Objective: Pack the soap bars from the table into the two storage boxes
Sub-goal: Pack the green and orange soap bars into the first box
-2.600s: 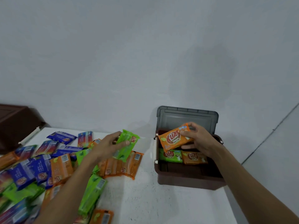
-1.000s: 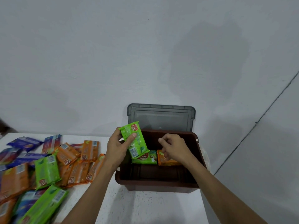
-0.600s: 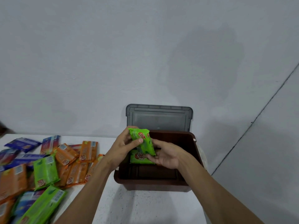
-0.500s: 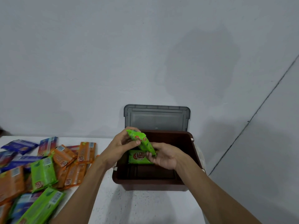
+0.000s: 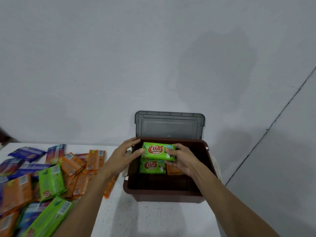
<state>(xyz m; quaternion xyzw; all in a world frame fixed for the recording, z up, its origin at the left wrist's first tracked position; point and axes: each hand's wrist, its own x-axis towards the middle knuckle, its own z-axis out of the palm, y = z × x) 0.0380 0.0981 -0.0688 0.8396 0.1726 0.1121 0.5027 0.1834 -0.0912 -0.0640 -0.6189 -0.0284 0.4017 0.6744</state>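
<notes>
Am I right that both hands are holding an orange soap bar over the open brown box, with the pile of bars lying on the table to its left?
Not quite: the head view shows the held soap bar is green, not orange. Both the left hand and right hand hold it over the open brown box, the pile to its left.

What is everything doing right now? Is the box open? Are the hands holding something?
Brown storage box: open, mostly empty.
Grey lid: flipped up.
Left hand: gripping the held green soap bar.
Right hand: gripping it too.
Green soap bar in box: lying flat.
Orange soap bar in box: partly hidden.
Soap pile: unpacked on table.
</notes>
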